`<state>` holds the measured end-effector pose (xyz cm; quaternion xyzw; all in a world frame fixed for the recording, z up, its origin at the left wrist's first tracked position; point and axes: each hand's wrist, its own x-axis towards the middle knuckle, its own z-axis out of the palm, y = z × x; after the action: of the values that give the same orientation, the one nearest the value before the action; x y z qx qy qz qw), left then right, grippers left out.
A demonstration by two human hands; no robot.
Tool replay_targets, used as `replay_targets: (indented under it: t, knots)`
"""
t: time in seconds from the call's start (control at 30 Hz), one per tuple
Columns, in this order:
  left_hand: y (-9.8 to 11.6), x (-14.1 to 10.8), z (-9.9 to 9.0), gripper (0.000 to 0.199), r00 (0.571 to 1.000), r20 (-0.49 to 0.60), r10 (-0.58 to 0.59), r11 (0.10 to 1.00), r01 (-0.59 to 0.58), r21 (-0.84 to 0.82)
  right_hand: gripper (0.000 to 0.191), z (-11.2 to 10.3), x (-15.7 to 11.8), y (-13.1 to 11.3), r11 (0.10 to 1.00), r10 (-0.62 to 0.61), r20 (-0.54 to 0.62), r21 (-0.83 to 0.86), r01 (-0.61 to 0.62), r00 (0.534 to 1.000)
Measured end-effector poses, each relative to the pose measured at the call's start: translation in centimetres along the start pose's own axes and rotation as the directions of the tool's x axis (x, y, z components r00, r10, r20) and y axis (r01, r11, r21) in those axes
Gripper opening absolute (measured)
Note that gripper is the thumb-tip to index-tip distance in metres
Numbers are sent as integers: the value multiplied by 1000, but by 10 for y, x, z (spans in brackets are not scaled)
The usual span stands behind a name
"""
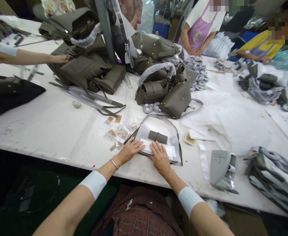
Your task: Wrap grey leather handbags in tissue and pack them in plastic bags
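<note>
In front of me a dark olive handbag (158,137) lies on the white table, largely covered by a clear plastic sheet or bag, its strap looping away from me. A white paper strip (147,146) lies across its near side. My left hand (130,150) is spread on the handbag's left near corner, fingertips at the strip. Also flat, with fingers extended, my right hand (160,157) presses on the strip and plastic near the middle. Small tan and white tags (119,133) are scattered left of the handbag. What lies under my palms is hidden.
Olive handbags (177,100) stand just beyond, with a larger heap (90,70) at the back left, where another person's hand (60,59) reaches in. A grey wrapped piece (219,167) and stacked wrapped bags (272,177) lie to the right. A metal post (104,29) rises mid-table.
</note>
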<state>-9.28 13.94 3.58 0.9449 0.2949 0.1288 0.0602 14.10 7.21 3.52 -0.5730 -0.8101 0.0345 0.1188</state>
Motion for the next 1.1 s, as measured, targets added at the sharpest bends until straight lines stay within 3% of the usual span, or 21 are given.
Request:
replay_targets:
  t: [0.23, 0.63, 0.8, 0.93, 1.0, 1.1]
  knots:
    - [-5, 3, 17, 39, 993, -119, -5, 997, -4, -71, 51, 17, 10, -30, 998, 54, -48, -32, -56, 997]
    - [11, -9, 24, 36, 976, -171, -132, 991, 125, -51, 54, 29, 2, -35, 995, 57, -139, -76, -68, 989]
    - [4, -14, 25, 45, 996, -81, -38, 998, 42, 51, 55, 33, 1, -36, 994, 66, -135, -76, -77, 989]
    - [-9, -10, 26, 44, 999, -44, 27, 1000, -26, 7, 52, 32, 5, -38, 992, 89, -134, -73, -100, 987]
    - [-6, -8, 29, 43, 998, -68, 0, 1000, -1, -11, 51, 30, 5, -37, 992, 94, -124, -78, -104, 988]
    - [15, -9, 31, 42, 995, -83, -63, 998, 64, 12, 50, 23, -4, -31, 992, 80, -106, -85, -89, 991]
